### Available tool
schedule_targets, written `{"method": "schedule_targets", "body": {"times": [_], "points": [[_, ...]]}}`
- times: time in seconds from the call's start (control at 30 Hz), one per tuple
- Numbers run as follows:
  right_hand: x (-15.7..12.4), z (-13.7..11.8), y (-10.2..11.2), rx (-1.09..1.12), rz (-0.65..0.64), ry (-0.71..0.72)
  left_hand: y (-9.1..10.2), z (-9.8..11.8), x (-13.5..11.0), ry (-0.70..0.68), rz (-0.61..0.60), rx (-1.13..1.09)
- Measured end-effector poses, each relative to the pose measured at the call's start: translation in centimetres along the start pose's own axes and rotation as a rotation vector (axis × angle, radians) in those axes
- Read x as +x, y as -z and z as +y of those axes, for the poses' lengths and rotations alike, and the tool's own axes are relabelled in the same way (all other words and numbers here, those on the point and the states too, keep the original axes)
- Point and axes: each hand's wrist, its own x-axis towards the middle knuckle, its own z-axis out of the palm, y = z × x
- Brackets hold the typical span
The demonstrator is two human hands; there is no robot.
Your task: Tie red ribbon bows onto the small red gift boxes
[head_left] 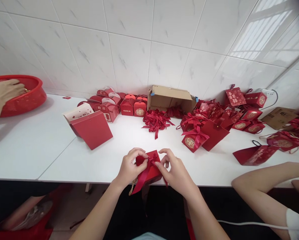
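Observation:
Close to the table's front edge sits a small red gift box (154, 174) with a dark red ribbon bow (152, 160) on top. My left hand (132, 165) pinches the bow's left loop between thumb and forefinger. On the other side, my right hand (173, 170) has its thumb on the ribbon near the knot, with the fingers curled; what lies between them is partly hidden. One ribbon tail (141, 181) hangs down the box's front left. Beside it dangles a gold braided cord (132, 187).
A red open bag (92, 130) stands left. Behind are a ribbon bow pile (157, 120), a cardboard box (173, 93) and several red gift boxes (140, 107). One person's hand reaches into a red basket (36, 96); another person's arm (259, 183) rests right.

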Motion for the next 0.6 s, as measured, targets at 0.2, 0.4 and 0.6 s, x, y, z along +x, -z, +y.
{"method": "schedule_targets", "body": {"times": [0.2,0.4,0.6], "points": [[1.7,0.4,0.3,0.019,-0.018,-0.033,0.8,0.1,0.3,-0.083,-0.087,0.041],[2.9,1.3,-0.7,0.129,-0.072,0.098,1.8,0.5,1.3,-0.219,-0.200,0.192],[1.6,2.1,-0.7,0.062,-0.068,0.304,2.7,0.8,1.8,-0.253,-0.172,0.337]]}}
